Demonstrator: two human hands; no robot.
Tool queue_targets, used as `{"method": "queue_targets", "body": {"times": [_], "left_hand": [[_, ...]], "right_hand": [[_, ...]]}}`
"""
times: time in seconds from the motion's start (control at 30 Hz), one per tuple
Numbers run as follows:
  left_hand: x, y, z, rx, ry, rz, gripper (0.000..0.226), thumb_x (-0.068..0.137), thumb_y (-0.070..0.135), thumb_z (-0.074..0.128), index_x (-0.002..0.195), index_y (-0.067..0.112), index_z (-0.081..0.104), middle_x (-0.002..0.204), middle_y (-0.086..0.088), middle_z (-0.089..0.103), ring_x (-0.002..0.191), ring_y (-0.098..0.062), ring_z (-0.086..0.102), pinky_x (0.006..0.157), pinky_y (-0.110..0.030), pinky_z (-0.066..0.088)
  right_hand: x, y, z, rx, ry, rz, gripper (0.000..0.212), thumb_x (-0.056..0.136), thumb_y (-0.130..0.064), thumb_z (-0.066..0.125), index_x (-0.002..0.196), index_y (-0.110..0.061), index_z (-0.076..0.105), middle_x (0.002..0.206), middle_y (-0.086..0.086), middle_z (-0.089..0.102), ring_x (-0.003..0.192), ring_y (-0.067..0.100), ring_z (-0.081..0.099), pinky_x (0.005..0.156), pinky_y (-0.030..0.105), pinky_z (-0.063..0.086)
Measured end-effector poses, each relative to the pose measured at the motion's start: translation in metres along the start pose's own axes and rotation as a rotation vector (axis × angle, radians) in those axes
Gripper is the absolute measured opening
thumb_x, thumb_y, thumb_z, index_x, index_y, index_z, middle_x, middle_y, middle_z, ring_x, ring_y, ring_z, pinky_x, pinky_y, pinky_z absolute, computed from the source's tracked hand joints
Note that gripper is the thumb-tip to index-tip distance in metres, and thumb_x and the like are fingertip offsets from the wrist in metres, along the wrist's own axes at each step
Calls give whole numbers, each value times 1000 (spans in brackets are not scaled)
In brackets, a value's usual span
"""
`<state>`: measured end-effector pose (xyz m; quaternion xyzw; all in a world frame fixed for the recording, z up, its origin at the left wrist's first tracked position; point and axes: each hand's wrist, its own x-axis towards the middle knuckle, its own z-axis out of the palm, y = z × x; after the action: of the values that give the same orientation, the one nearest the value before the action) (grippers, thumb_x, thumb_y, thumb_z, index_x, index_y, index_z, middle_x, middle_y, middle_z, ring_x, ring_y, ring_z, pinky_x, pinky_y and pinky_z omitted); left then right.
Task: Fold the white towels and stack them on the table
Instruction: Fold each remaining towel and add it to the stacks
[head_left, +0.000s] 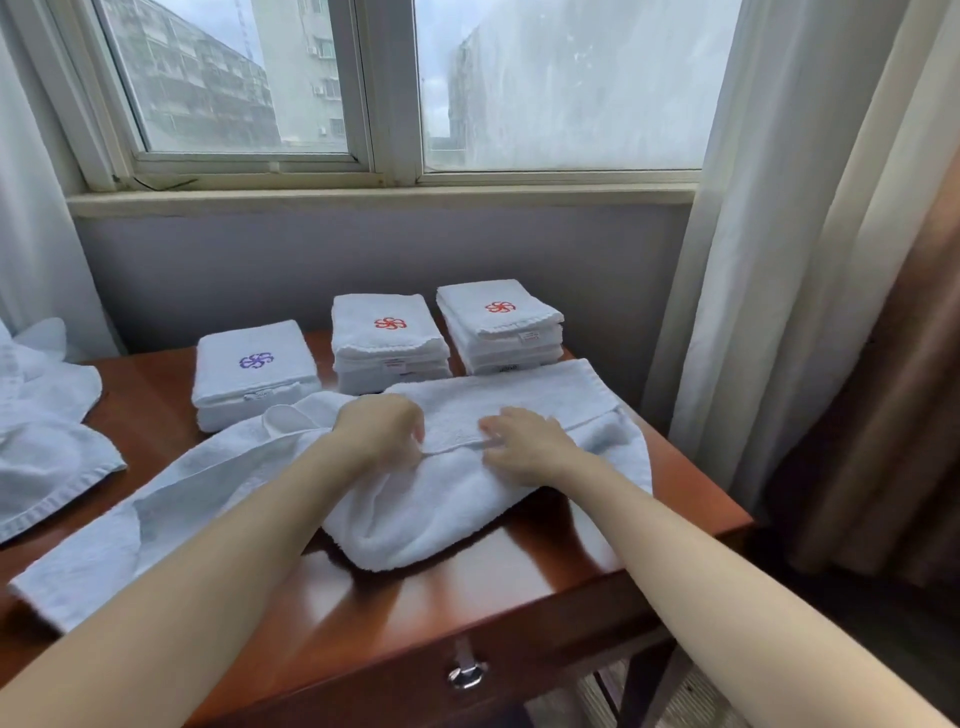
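Around: three folded stacks (389, 338) behind, crumpled towel (47, 447) left, curtain (779, 260) right | Count: two loose towels, one table (415, 613) | Hands: left hand (379, 426) grips spread towel (457, 509), right hand (524, 441) presses it flat

Fingertips of the left hand (382, 428) vanished into the white towel (467, 509), and blur hid whether the right hand (524, 444) pinched or pressed it. Labels on the folded stacks (389, 343) at the table's (415, 597) far edge were too small to read; loose towels (47, 441) at its left end were cut off.
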<state>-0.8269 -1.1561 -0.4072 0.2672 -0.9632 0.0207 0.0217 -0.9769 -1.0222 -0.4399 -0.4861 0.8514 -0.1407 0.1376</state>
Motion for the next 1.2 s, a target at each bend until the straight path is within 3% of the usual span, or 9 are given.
{"method": "queue_targets", "body": {"times": [0.13, 0.23, 0.33, 0.47, 0.6, 0.7, 0.9, 1.07, 1.2], "left_hand": [[-1, 9, -7, 38, -47, 28, 21, 76, 36, 68, 93, 26, 75, 95, 5, 71, 91, -17, 66, 75, -34, 58], [-2, 18, -8, -43, -73, 71, 21, 76, 42, 71, 86, 25, 77, 89, 7, 72, 82, -14, 66, 74, -37, 60], [-6, 26, -7, -195, -106, 97, 19, 80, 42, 71, 86, 26, 79, 84, 10, 72, 74, -7, 65, 71, -35, 60], [-15, 17, -17, -546, -125, 56, 21, 88, 40, 67, 98, 26, 79, 83, 15, 75, 77, -3, 69, 75, -27, 59], [-34, -24, -30, -572, 96, -85, 17, 94, 34, 59, 102, 29, 73, 90, 15, 72, 59, -3, 69, 70, -33, 59], [-56, -65, -32, -499, 162, -233, 19, 93, 29, 55, 103, 31, 71, 96, 17, 69, 59, -4, 68, 81, -34, 56], [-108, -130, -15, -374, 57, -424, 26, 91, 31, 60, 116, 30, 67, 113, 9, 69, 100, -9, 63, 90, -32, 53], [-131, -153, 1, -305, -116, -458, 44, 87, 39, 63, 129, 26, 59, 126, 7, 61, 115, -15, 58, 97, -35, 49], [-135, -161, 3, -307, -129, -459, 31, 83, 36, 64, 109, 18, 65, 106, 1, 67, 98, -18, 63, 86, -39, 51]], "right_hand": [[-6, 3, -2, 36, -12, 28, 45, 90, -27, 49, 135, -29, 49, 148, -3, 38, 139, 19, 33, 119, 58, 6], [-13, 12, -13, 34, 10, 39, 34, 92, -22, 47, 123, -32, 57, 140, -4, 44, 130, 20, 44, 116, 52, 23], [-21, 15, -20, -48, 98, 72, 33, 93, -15, 40, 111, -27, 65, 125, -3, 54, 113, 23, 55, 100, 45, 42], [-21, 1, -25, -239, 129, 170, 32, 88, -8, 36, 103, -16, 63, 114, 2, 60, 100, 26, 57, 108, 50, 33], [-14, -31, -18, 15, 234, -12, 30, 95, -18, 42, 119, -20, 61, 130, 0, 58, 113, 23, 56, 94, 40, 46], [-8, -73, -10, 214, 253, -199, 34, 93, -20, 49, 125, -24, 60, 126, -5, 63, 114, 17, 57, 90, 34, 47], [15, -153, 2, 249, 100, -362, 38, 90, -18, 53, 126, -20, 62, 122, -1, 67, 113, 17, 60, 97, 36, 48], [33, -182, 19, 140, -105, -368, 42, 90, -19, 59, 133, -20, 59, 131, 2, 62, 115, 18, 58, 99, 30, 45], [43, -188, 26, 94, -278, -335, 62, 83, -21, 69, 142, -23, 50, 137, 3, 57, 118, 18, 56, 98, 27, 44]]}}
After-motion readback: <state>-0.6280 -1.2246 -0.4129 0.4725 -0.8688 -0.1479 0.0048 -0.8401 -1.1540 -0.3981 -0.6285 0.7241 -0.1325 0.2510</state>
